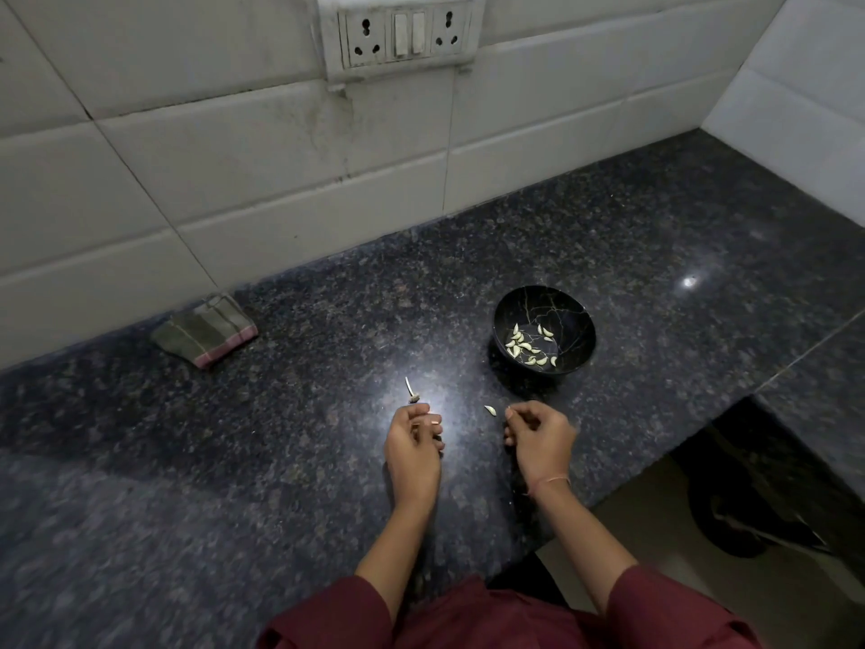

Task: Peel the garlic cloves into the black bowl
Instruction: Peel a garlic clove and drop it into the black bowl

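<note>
Left hand (414, 442), centre frame, pinched bare garlic stalk (411, 391). Right hand (538, 433) curled; contents, could not tell. Loose clove (490, 409) just beside its fingertips. Peeled cloves (529, 348) in black bowl (578, 316), right of centre on tabletop (281, 414). Clove likely light, firm, slick: pinch by ends.

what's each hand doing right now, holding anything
left hand: fingers curled, pinching a garlic stalk.
right hand: fingers curled, cannot tell if it holds anything; a garlic clove is just beside it.

Place: a home kitchen, we reckon.
Signs: we see granite counter (327, 320), tiled wall (187, 156), socket panel (405, 35).
</note>
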